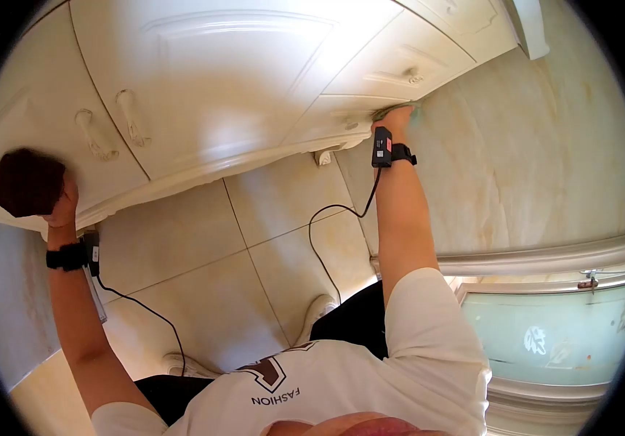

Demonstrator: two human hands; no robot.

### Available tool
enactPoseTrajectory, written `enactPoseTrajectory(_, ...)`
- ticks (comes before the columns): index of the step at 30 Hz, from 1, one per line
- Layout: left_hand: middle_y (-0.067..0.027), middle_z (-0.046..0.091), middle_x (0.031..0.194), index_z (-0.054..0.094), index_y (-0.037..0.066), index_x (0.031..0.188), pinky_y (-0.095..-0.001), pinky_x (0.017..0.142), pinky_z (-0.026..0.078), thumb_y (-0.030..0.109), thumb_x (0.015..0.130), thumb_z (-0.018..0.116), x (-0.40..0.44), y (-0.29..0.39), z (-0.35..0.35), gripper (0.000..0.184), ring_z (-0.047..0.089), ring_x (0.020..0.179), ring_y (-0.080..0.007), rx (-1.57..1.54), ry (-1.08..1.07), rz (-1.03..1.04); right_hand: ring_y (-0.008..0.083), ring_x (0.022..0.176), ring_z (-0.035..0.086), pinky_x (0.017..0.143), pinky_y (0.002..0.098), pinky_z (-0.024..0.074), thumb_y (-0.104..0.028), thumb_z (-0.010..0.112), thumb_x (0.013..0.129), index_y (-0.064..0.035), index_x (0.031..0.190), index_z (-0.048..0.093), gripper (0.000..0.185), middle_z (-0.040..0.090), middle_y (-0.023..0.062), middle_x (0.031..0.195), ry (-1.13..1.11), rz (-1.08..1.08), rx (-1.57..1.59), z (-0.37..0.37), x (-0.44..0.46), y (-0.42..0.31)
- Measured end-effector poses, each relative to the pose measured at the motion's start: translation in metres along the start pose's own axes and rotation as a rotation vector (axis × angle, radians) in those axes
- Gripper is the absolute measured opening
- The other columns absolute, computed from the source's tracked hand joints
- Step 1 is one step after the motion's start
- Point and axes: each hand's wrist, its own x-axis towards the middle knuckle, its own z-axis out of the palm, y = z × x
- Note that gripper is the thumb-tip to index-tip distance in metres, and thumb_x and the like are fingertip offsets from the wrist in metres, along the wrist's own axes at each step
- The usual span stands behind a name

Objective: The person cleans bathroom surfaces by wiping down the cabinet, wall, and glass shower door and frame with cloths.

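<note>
At the left, my left hand (pixel 64 205) is closed on a dark brown, many-sided object (pixel 27 182), held in front of the white cabinet's lower left door. What kind of object it is cannot be made out. My right hand (pixel 397 119) reaches forward to the cabinet's right end, close to a small drawer. Its fingers are around a greenish cloth (pixel 384 112), with part of it showing past the hand beside the wall. The fingertips there are mostly hidden. Both wrists carry black straps with small black boxes (pixel 382 147) and cables.
The white cabinet (pixel 232 94) has curved handles (pixel 132 120) and a drawer knob (pixel 413 75). A marbled wall (pixel 501 167) stands on the right, above a pale green glass panel (pixel 552 338). Cables (pixel 311 225) hang over the tiled floor (pixel 189 232) near my feet.
</note>
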Motion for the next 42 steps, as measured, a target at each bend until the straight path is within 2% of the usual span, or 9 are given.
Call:
enactPoseTrajectory(6, -0.0104, 0.067, 0.113, 0.069, 0.002, 0.108, -0.0366, 0.093, 0.047, 0.023, 0.085, 0.065, 0.026, 0.016, -0.015, 0.031, 0.063, 0.105, -0.0291, -0.095, 0.043, -0.073, 0.0328, 0.128, 0.037, 0.110, 0.0424, 0.0267, -0.069, 0.049, 0.084, 0.0011, 0.140, 0.036, 0.091, 0.038, 0.0165, 0.144, 0.071, 0.203, -0.137, -0.043, -0.025, 0.089)
enactPoseTrajectory(8, -0.0104, 0.067, 0.112, 0.069, 0.003, 0.107, -0.0370, 0.094, 0.047, 0.024, 0.084, 0.065, 0.031, 0.017, -0.015, 0.031, 0.063, 0.105, -0.0292, -0.150, 0.139, -0.084, 0.0265, 0.126, 0.040, 0.107, 0.0397, 0.0303, -0.057, 0.034, 0.097, -0.0018, 0.141, 0.036, 0.071, 0.042, 0.0129, 0.141, 0.142, 0.159, -0.348, -0.033, -0.055, 0.130)
enactPoseTrajectory(13, -0.0113, 0.056, 0.131, 0.057, 0.004, 0.127, -0.0387, 0.105, 0.036, 0.027, 0.084, 0.065, 0.041, 0.030, -0.019, 0.049, 0.051, 0.123, -0.0286, -0.300, 0.175, -0.164, 0.0325, 0.140, 0.022, 0.113, 0.0403, 0.0171, -0.032, 0.040, 0.100, 0.0060, 0.145, 0.022, 0.062, 0.021, 0.0232, 0.152, -0.014, -0.444, -0.527, 0.010, -0.166, 0.226)
enactPoseTrajectory(20, -0.0093, 0.044, 0.144, 0.045, 0.009, 0.139, -0.0443, 0.112, 0.024, 0.037, 0.085, 0.060, 0.021, 0.023, -0.010, 0.063, 0.037, 0.135, -0.0280, -0.197, 0.005, -0.157, 0.0343, 0.145, 0.012, 0.117, 0.0453, 0.0001, -0.021, 0.050, 0.093, 0.0028, 0.149, 0.011, 0.072, 0.003, 0.0234, 0.157, -0.319, -1.214, -0.366, 0.128, -0.177, 0.068)
enactPoseTrajectory(21, -0.0089, 0.044, 0.143, 0.045, 0.010, 0.139, -0.0451, 0.112, 0.024, 0.038, 0.084, 0.060, 0.036, 0.033, -0.023, 0.064, 0.038, 0.134, -0.0283, -0.186, 0.059, -0.146, 0.0328, 0.144, 0.017, 0.118, 0.0414, 0.0054, -0.022, 0.046, 0.096, 0.0036, 0.148, 0.011, 0.068, 0.006, 0.0219, 0.157, -0.470, -0.995, -0.027, 0.134, -0.153, 0.033)
enactPoseTrajectory(22, -0.0085, 0.045, 0.143, 0.044, 0.011, 0.140, -0.0459, 0.112, 0.025, 0.039, 0.084, 0.060, 0.046, 0.040, -0.031, 0.064, 0.038, 0.134, -0.0286, -0.178, 0.112, -0.134, 0.0325, 0.142, 0.019, 0.118, 0.0384, 0.0109, -0.028, 0.038, 0.100, 0.0031, 0.149, 0.010, 0.064, 0.009, 0.0227, 0.156, -0.086, -1.307, -0.631, 0.153, -0.168, -0.004)
enactPoseTrajectory(25, -0.0084, 0.046, 0.141, 0.044, 0.012, 0.140, -0.0464, 0.112, 0.024, 0.040, 0.083, 0.061, 0.051, 0.045, -0.035, 0.066, 0.039, 0.133, -0.0293, -0.275, 0.093, -0.176, 0.0344, 0.142, 0.019, 0.116, 0.0401, 0.0128, -0.030, 0.037, 0.100, 0.0043, 0.148, 0.009, 0.065, 0.008, 0.0233, 0.156, -0.260, -1.023, -0.108, 0.186, -0.182, -0.036)
enactPoseTrajectory(33, -0.0056, 0.043, 0.144, 0.044, 0.018, 0.140, -0.0524, 0.108, 0.023, 0.043, 0.078, 0.063, 0.062, 0.049, -0.039, 0.070, 0.035, 0.133, -0.0283, -0.298, 0.060, -0.207, 0.0494, 0.136, 0.021, 0.104, 0.0705, 0.0130, -0.038, 0.065, 0.069, -0.0120, 0.136, 0.046, 0.074, 0.044, 0.0203, 0.131, -0.866, -1.821, -1.323, 0.094, -0.184, 0.085)
enactPoseTrajectory(42, -0.0039, 0.059, 0.128, 0.064, 0.021, 0.121, -0.0484, 0.107, 0.031, 0.034, 0.068, 0.071, 0.086, 0.050, -0.059, 0.054, 0.050, 0.123, -0.0282, -0.439, 0.206, -0.261, 0.0478, 0.133, 0.027, 0.105, 0.0619, 0.0184, -0.033, 0.060, 0.084, -0.0037, 0.140, 0.042, 0.066, 0.036, 0.0217, 0.147, -0.316, -1.892, -0.752, 0.246, -0.251, -0.030)
